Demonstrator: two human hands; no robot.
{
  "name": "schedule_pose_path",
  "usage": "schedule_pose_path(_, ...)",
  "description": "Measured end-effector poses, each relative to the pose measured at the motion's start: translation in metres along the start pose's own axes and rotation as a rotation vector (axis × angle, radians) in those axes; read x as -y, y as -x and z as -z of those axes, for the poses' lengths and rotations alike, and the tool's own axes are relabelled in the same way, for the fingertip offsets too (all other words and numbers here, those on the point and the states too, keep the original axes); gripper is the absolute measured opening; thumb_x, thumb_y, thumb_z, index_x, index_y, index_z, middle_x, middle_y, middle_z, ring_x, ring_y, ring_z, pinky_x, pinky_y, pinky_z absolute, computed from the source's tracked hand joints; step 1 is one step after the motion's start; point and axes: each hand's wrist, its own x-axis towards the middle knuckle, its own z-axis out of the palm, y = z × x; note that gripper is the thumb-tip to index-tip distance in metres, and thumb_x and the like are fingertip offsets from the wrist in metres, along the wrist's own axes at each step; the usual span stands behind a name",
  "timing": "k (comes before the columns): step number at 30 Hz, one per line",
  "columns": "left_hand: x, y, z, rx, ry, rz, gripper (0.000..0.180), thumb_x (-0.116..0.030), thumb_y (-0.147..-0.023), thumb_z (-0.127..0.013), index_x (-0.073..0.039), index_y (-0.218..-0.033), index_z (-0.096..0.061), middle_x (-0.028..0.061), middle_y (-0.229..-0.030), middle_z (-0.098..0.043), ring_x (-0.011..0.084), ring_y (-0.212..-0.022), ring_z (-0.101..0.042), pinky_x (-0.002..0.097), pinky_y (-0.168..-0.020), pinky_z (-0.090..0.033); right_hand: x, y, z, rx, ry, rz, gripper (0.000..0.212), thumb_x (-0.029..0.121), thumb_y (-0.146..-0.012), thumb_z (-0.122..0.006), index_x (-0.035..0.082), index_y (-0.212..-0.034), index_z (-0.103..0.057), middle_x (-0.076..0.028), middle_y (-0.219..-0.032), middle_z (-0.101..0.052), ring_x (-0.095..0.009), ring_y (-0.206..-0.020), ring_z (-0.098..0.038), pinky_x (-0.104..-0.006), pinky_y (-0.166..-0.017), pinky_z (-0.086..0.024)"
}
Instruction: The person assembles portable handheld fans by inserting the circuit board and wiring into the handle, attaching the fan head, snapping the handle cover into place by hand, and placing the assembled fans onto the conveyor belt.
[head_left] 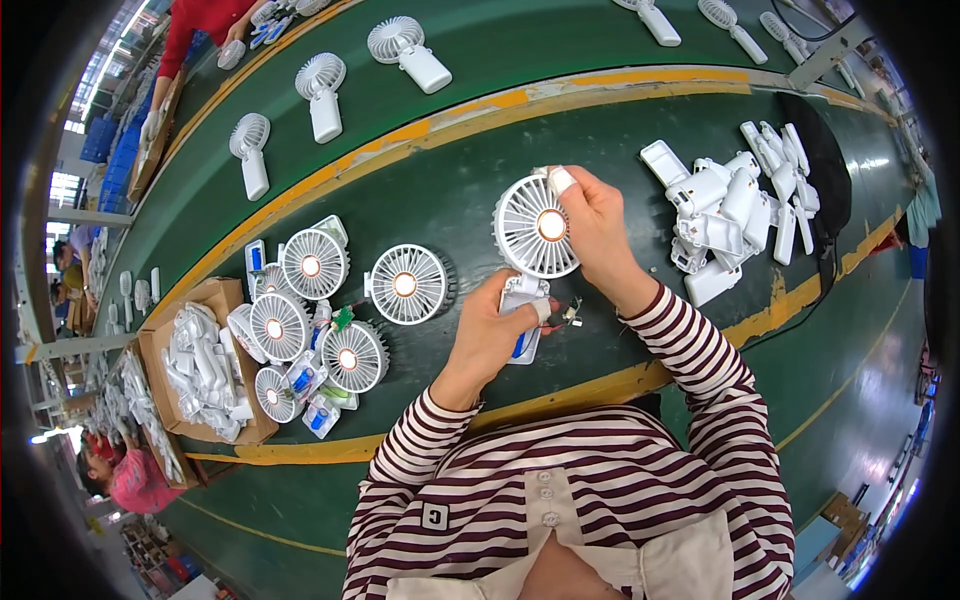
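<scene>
Over the table, a white handheld fan is between my hands, its round caged head (510, 232) up and its opened handle (522, 293) below. My left hand (485, 335) is closed around the handle, thumb across it. A blue battery (519, 345) and thin wires show by that hand. My right hand (600, 220) grips the head's upper right rim, its thumb wrapped in something white. A small connector piece (572, 316) lies beside the handle. To the left sits a separate fan head (407, 284), close to a cluster of unclosed fans (280, 326) with blue batteries.
White handle shells (715, 205) are heaped at the right, near a black bag (825, 165). A cardboard box (265, 425) of white parts stands at the left. Beyond the yellow-edged strip, finished-looking fans (322, 100) lie on a green belt. A co-worker's red sleeve (185, 35) shows far left.
</scene>
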Motion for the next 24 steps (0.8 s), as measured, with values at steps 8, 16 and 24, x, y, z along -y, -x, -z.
schedule_pose_path(8,0.005,-0.005,-0.005,-0.037,-0.147,-0.251,0.024,-0.014,-0.081,-0.062,0.002,-0.098,-0.055,0.0049,-0.078,-0.062,0.0063,-0.064,-0.053,0.0211,-0.058,-0.043,0.015,0.002,-0.004,-0.03,0.235,0.233,0.02,0.012,-0.087,-0.048,-0.003,-0.093,-0.059,-0.005,-0.073,-0.059,-0.007,-0.067,-0.052,-0.023,-0.058,-0.043)
schedule_pose_path(16,0.011,-0.019,0.004,-0.084,-0.039,-0.226,0.021,-0.018,-0.087,-0.056,0.002,-0.093,-0.055,0.008,-0.07,-0.061,0.0111,-0.058,-0.057,0.0237,-0.053,-0.048,0.002,-0.013,-0.005,-0.047,0.256,0.356,0.024,0.012,-0.085,-0.05,-0.004,-0.103,-0.054,-0.012,-0.088,-0.059,-0.015,-0.076,-0.056,-0.0259,-0.068,-0.044)
schedule_pose_path(24,-0.008,-0.023,0.064,-0.237,0.177,-0.092,0.024,-0.025,-0.088,-0.054,-0.002,-0.089,-0.055,0.0092,-0.069,-0.059,0.0154,-0.052,-0.059,0.0256,-0.047,-0.049,-0.01,0.028,0.014,0.207,0.823,0.773,0.024,0.001,-0.064,-0.062,0.001,-0.087,-0.054,-0.013,-0.098,-0.052,-0.03,-0.083,-0.051,-0.0376,-0.071,-0.041)
